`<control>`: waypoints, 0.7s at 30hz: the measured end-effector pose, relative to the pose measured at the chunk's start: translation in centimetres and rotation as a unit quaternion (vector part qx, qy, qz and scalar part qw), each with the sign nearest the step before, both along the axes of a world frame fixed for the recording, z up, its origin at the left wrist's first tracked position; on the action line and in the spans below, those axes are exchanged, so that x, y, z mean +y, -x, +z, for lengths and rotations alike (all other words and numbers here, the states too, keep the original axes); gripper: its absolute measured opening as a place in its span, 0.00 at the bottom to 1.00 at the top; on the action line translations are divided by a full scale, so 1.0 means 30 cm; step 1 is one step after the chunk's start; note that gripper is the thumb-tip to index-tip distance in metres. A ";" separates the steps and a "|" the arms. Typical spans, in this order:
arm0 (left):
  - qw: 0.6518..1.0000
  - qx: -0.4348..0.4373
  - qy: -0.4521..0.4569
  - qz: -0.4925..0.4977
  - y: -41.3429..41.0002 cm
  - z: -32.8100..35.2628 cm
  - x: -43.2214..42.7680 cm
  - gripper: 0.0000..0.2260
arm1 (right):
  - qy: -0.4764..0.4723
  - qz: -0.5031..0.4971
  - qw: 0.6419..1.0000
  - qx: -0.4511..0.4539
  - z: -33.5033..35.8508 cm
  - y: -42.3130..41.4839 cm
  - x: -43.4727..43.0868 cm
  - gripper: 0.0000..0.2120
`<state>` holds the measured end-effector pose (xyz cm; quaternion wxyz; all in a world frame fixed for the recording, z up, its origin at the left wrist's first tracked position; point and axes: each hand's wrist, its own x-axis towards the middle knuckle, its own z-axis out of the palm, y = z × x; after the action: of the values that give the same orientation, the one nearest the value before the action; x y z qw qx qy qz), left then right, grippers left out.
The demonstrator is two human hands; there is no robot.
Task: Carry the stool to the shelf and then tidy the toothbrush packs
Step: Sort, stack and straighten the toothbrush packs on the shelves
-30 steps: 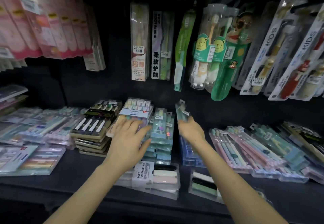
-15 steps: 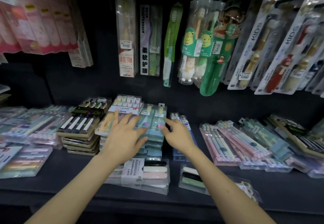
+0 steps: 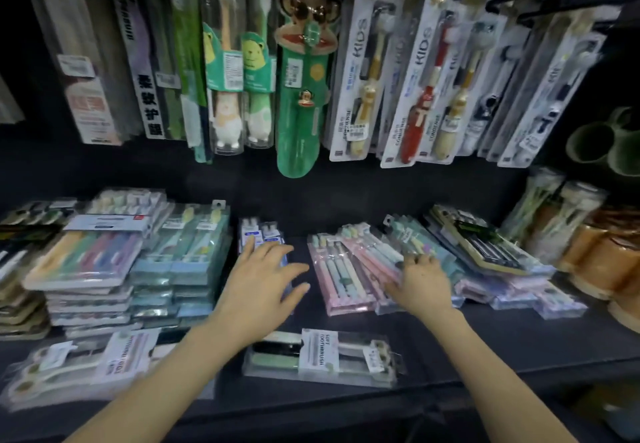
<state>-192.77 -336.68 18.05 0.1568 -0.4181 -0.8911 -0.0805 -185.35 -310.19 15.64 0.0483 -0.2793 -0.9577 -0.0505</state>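
The toothbrush packs lay flat on a dark shelf [image 3: 502, 337], most with their long axis running from front edge to back and the brush heads toward the back wall. A low pile of blue packs [image 3: 260, 234] sat mid-shelf. To its right a fan of pink packs [image 3: 332, 269] was skewed, heads angled toward the back left. One clear pack labelled soft toothbrush [image 3: 318, 356] lay crosswise along the front edge, its long axis left to right. A taller teal pile [image 3: 188, 245] stood to the left of the blue one.

The shelf was black and dimly lit. Above it, kids' packs [image 3: 360, 96] hung upright from hooks.

The left grip [image 3: 259, 283] was open, fingers spread over the near end of the blue packs. The right grip [image 3: 424, 283] had its fingers curled down onto the right side of the pink fan. Whether it held a pack could not be told.
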 end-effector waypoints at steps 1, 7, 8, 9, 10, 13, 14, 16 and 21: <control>1.000 -0.011 0.002 -0.003 0.001 0.004 0.029 0.19 | -0.006 0.003 1.000 -0.010 0.003 0.010 0.005 0.28; 0.997 -0.060 -0.041 0.001 0.013 0.005 0.145 0.20 | -0.046 0.012 0.998 -0.051 0.013 0.077 0.024 0.33; 0.996 -0.077 -0.036 0.006 0.020 -0.006 0.157 0.20 | -0.036 0.012 0.998 -0.044 0.011 0.077 0.031 0.34; 0.995 -0.089 -0.033 0.011 0.024 -0.016 0.167 0.20 | -0.021 0.007 0.999 -0.030 0.009 0.076 0.036 0.36; 0.994 -0.100 -0.035 0.017 0.023 -0.021 0.178 0.20 | -0.008 0.003 1.000 -0.002 0.008 0.072 0.037 0.36; 0.990 -0.121 -0.061 0.033 0.026 -0.042 0.192 0.20 | 0.035 -0.008 0.993 0.111 0.007 0.060 -0.001 0.34; 0.988 -0.127 -0.075 0.036 0.026 -0.049 0.195 0.20 | 0.056 -0.005 0.989 0.136 0.004 0.063 -0.028 0.35; 0.981 -0.150 -0.116 0.045 0.027 -0.063 0.196 0.20 | 0.073 0.006 0.986 0.149 0.003 0.080 -0.094 0.38; 0.948 -0.220 -0.210 0.090 0.020 -0.069 0.210 0.18 | 0.072 0.011 0.995 0.071 -0.027 0.129 -0.209 0.35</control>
<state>-193.36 -330.39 15.97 0.0477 -0.2659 -0.9003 -0.3414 -189.22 -316.46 14.83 0.0961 -0.2745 -0.9560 0.0391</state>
